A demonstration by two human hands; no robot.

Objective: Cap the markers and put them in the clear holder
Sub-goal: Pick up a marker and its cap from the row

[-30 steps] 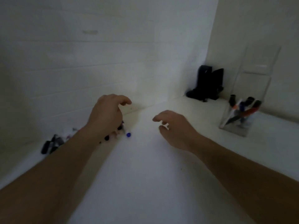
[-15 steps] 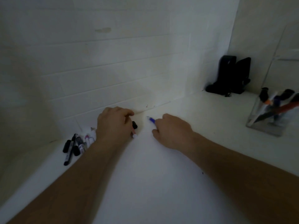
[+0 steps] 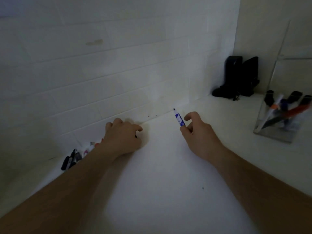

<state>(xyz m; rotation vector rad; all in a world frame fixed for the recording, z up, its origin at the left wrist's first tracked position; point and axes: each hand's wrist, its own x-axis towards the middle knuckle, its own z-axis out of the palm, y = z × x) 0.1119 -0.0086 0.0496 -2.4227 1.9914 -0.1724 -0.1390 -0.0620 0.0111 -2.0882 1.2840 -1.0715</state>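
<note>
My right hand (image 3: 197,132) holds an uncapped blue and white marker (image 3: 178,118), tip pointing up and away toward the wall. My left hand (image 3: 123,136) rests knuckles-up on the white counter near the wall, fingers curled over small items that I cannot make out. A pile of several markers and caps (image 3: 76,156) lies against the wall, partly hidden behind my left forearm. The clear holder (image 3: 276,134) stands at the far right with several capped markers (image 3: 287,107) leaning inside it.
A black object (image 3: 239,78) stands in the back corner where the tiled wall meets the side wall. The white counter (image 3: 160,174) stretches between my arms, with a small dark speck (image 3: 203,188) on it.
My right hand has lifted the blue marker off the counter, so its tip now points up. My left hand has stayed over the items by the wall. The view has shifted slightly.
</note>
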